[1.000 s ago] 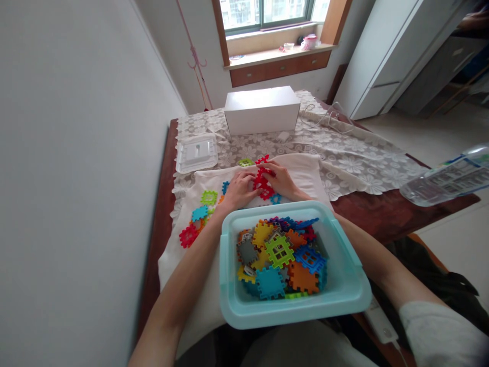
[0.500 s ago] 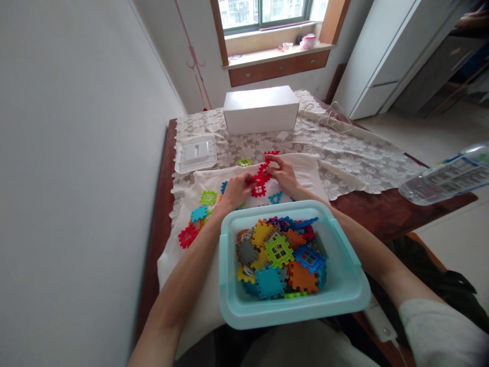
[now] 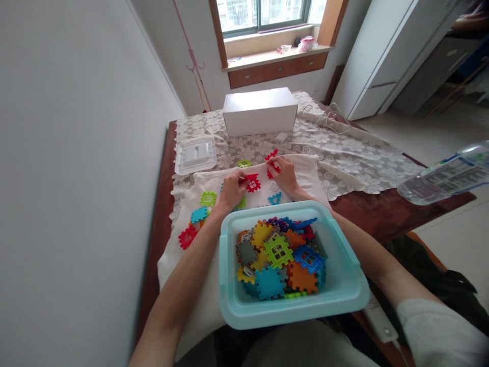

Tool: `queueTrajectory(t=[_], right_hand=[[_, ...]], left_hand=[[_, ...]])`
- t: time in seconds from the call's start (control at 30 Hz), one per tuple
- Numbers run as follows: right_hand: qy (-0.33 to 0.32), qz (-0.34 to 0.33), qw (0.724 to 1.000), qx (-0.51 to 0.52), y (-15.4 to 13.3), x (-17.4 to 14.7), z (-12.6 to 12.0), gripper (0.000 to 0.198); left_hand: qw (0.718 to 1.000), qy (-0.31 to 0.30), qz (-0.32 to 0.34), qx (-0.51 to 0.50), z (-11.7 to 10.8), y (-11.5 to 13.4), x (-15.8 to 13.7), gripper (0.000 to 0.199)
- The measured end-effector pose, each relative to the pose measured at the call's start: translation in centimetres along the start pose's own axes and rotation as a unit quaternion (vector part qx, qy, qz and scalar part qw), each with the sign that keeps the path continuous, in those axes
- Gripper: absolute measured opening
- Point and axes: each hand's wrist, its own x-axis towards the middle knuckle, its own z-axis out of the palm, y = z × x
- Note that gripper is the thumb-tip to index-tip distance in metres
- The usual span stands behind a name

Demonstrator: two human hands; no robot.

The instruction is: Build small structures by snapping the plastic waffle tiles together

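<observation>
My left hand [image 3: 234, 188] is closed on a red square building piece with a window cut-out [image 3: 252, 183]. To its right, my right hand [image 3: 283, 173] pinches other red building pieces [image 3: 272, 169], partly hidden by its fingers; a red part [image 3: 271, 154] sticks up above them. A gap separates the red pieces in the two hands. A blue triangular piece [image 3: 274, 198] lies on the white cloth [image 3: 301, 176] below my right hand. Beyond my left hand rests a green piece [image 3: 244, 163], and another green piece [image 3: 208, 198] lies to the left.
A light-blue tub [image 3: 346, 285] full of colourful pieces stands close in front of me. Left of it lie a turquoise piece [image 3: 199, 214] and a red piece [image 3: 187, 237]. Farther back are a white lid [image 3: 195, 155] and a white box [image 3: 261, 114]. A clear bottle [image 3: 446, 176] is at right.
The red pieces, joined or overlapping before, are now apart. My left hand has moved slightly left with the windowed square; my right hand has shifted a little right with the others.
</observation>
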Motion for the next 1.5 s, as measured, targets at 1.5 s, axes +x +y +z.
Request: queueTrajectory(t=[1.5], right_hand=[[-0.178, -0.097, 0.963, -0.176, -0.6, -0.7, -0.4, 0.024]], left_hand=[[0.990, -0.070, 0.027, 0.116, -0.7, 1.1, -0.4, 0.028]])
